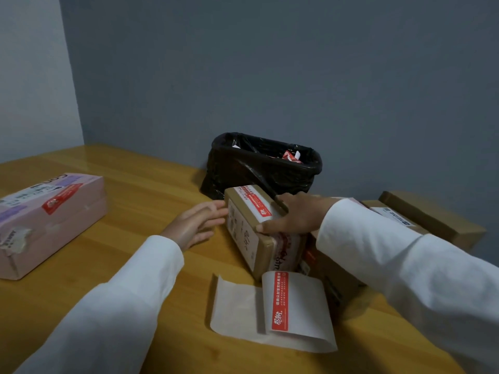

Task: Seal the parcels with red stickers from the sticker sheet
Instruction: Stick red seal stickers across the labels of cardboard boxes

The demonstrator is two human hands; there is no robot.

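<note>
Right hand (pixel 294 215) grips the top of a small brown box (pixel 252 233) already carrying a red sticker (pixel 256 202), box tilted on the table (pixel 140 190). Left hand (pixel 195 225) flat and relaxed, fingertips just beside the box's left face, holding nothing. Sticker sheet (pixel 299 306) lies near the table's front edge, one red sticker left on it; pink box (pixel 46 222) with sticker sits far left.
</note>
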